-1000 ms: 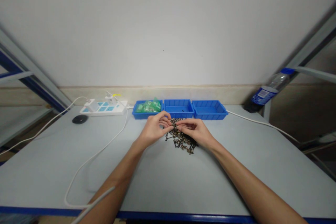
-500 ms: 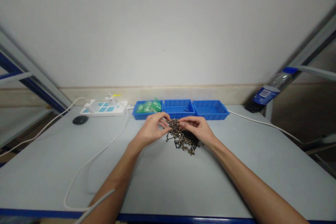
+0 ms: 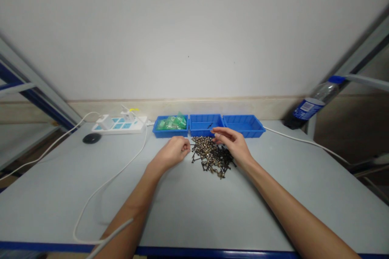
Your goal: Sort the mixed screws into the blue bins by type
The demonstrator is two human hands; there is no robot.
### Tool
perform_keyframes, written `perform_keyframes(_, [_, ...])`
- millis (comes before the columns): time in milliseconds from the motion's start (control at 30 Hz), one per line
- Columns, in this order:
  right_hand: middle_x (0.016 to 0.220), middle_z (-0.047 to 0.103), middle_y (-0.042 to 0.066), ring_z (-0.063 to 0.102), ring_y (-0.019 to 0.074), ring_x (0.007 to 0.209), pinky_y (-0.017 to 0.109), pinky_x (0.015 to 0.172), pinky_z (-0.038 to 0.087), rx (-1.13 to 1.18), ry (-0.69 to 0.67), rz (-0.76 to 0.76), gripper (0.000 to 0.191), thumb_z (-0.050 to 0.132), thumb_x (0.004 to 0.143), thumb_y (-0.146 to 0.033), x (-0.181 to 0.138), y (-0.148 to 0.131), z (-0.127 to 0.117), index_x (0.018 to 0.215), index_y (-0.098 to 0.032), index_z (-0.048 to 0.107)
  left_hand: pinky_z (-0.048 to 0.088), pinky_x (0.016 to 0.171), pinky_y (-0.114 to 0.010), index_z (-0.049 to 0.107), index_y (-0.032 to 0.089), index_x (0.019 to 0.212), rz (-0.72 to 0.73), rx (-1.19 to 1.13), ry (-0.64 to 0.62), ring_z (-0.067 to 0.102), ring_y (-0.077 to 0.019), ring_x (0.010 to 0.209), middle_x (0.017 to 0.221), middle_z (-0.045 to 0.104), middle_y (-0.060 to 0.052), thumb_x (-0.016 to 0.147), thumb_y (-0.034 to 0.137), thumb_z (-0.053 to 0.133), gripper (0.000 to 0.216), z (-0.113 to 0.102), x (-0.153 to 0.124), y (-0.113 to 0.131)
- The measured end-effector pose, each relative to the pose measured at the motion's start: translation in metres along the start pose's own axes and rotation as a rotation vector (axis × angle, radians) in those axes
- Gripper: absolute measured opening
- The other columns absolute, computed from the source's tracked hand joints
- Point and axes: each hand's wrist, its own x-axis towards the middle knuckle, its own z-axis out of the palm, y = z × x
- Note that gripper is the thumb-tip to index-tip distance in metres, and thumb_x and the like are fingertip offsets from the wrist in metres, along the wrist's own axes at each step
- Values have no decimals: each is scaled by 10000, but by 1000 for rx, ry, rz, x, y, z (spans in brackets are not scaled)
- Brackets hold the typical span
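Observation:
A heap of small dark and brass screws [image 3: 211, 156] lies on the pale table [image 3: 188, 210]. My left hand [image 3: 172, 153] rests just left of the heap with its fingers curled into a pinch; what they hold is too small to name. My right hand [image 3: 232, 142] hovers over the heap's far right side, near the front wall of the middle blue tray [image 3: 206, 124], with its fingers loosely stretched and nothing visible in them. A single dark screw lies in that middle tray.
Three blue trays stand in a row at the back: the left tray [image 3: 171, 125] holds green packets, the right tray [image 3: 242, 124] looks bare. A white power strip [image 3: 119, 124], white cables [image 3: 106, 182], a black disc [image 3: 91, 138] and a plastic bottle [image 3: 313, 103] surround them.
My hands have parted. The right hand went from the heap up toward the middle tray and opened; a screw now lies there. The left hand drew back left of the heap.

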Motion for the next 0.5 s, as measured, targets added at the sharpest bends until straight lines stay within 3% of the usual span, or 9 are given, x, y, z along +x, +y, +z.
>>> perform_keyframes(167, [1007,754,89,688,193,767,334,718,531,-19,-10,-3,292,740,760,-394,-2,-2,0,981,-203,738,401,622,-248,662,147,748,39,-33,35,573,-143,643,711,648,-34,786,83,561,126,0,0,2])
perform_keyframes(333, [988,752,90,681,188,736,329,694,526,-22,-5,-5,294,745,747,-411,-1,-5,0,950,-198,739,443,627,-236,674,141,805,-13,-123,78,613,-145,659,716,673,-30,788,60,579,126,0,0,3])
perform_keyframes(500, [945,755,86,678,180,706,326,684,530,-31,-6,-5,284,739,747,-408,-1,-6,-1,934,-194,739,484,634,-245,672,151,779,-59,-133,223,634,-150,651,694,682,-22,782,78,624,87,-4,0,3])
